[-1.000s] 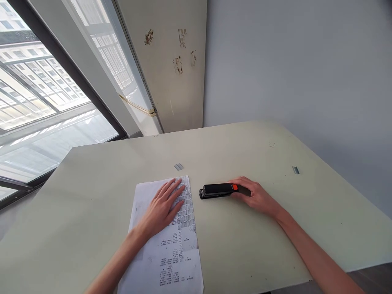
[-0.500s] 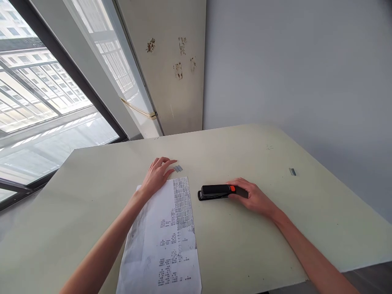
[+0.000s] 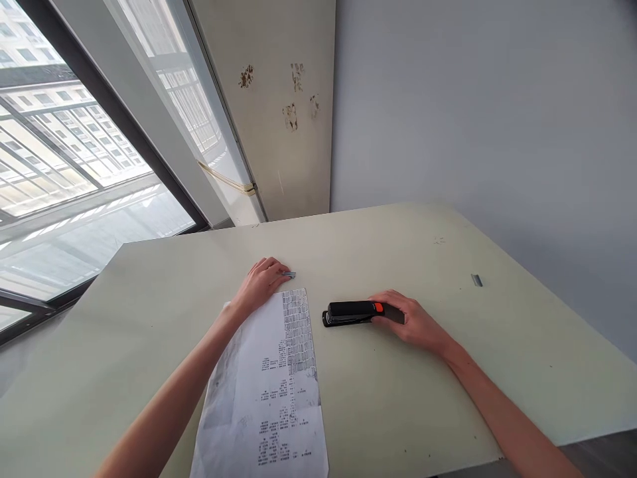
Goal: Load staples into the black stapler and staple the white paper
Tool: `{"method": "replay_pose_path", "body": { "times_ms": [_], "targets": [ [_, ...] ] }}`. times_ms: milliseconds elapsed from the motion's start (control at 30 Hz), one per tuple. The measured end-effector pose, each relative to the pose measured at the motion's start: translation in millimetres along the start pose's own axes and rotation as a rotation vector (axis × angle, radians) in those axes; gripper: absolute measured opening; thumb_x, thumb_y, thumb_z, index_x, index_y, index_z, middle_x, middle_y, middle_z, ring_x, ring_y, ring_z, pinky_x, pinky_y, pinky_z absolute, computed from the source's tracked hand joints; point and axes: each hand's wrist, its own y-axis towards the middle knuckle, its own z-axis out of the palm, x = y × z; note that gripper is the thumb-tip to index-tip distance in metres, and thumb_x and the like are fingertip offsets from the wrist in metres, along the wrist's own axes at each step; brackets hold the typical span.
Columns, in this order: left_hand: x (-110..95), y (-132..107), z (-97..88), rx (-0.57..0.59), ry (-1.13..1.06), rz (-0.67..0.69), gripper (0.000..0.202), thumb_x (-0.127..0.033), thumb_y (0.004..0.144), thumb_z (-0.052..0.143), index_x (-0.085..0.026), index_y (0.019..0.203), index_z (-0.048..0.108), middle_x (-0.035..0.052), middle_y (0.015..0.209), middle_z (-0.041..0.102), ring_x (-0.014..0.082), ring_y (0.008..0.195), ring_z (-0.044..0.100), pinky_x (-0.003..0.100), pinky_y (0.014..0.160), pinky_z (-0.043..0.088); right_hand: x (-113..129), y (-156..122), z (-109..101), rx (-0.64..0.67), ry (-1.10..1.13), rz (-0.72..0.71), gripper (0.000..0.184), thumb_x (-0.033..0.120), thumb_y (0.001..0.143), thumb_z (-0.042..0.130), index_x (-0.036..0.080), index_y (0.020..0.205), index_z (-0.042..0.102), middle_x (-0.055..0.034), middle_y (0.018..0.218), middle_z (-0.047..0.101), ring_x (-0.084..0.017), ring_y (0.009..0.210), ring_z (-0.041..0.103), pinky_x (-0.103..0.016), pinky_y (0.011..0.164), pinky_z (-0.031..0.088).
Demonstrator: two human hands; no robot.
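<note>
My left hand [image 3: 265, 279] pinches a small strip of staples [image 3: 289, 274] on the table, just past the top edge of the printed paper sheets [image 3: 269, 392]. Part of the strip is hidden by the fingers. On the right, my right hand [image 3: 405, 318] is wrapped round the rear of a black stapler [image 3: 351, 312] with an orange-red mark on its side. The stapler lies on the tabletop, its front end pointing left toward the paper. My left wrist and forearm pass over the paper's upper left part.
Another short strip of staples [image 3: 476, 280] lies near the table's right edge. The pale tabletop [image 3: 388, 245] reaches a grey wall [image 3: 472, 99] on the right. A white cabinet-like appliance [image 3: 288, 159] stands behind, and a window [image 3: 74, 146] is at the left.
My left thumb and fingers have closed on the staple strip, which lay loose beside them. My right hand and the stapler stay in place.
</note>
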Motion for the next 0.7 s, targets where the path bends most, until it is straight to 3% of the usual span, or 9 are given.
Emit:
{"method": "replay_pose_path", "body": {
  "times_ms": [467, 700],
  "targets": [
    [3, -17, 3.5, -0.145, -0.11, -0.059, 0.039, -0.051, 0.107, 0.05, -0.027, 0.112, 0.08, 0.0043, 0.11, 0.075, 0.0221, 0.101, 0.07, 0.036, 0.094, 0.055, -3, 0, 1, 0.002, -0.013, 0.003, 0.028, 0.047, 0.1, 0.064, 0.034, 0.125, 0.07, -0.0042, 0.122, 0.074, -0.027, 0.114, 0.068, -0.044, 0.103, 0.054],
    [4, -32, -5.5, -0.14, -0.079, -0.024, 0.038, -0.053, 0.105, 0.053, -0.029, 0.108, 0.082, 0.0047, 0.113, 0.075, 0.0241, 0.104, 0.068, 0.04, 0.096, 0.053, 0, 1, 0, -0.012, -0.031, -0.011, 0.03, 0.048, 0.1, 0.065, 0.035, 0.126, 0.071, -0.0037, 0.12, 0.075, -0.026, 0.112, 0.069, -0.042, 0.102, 0.055]
  ]
}}
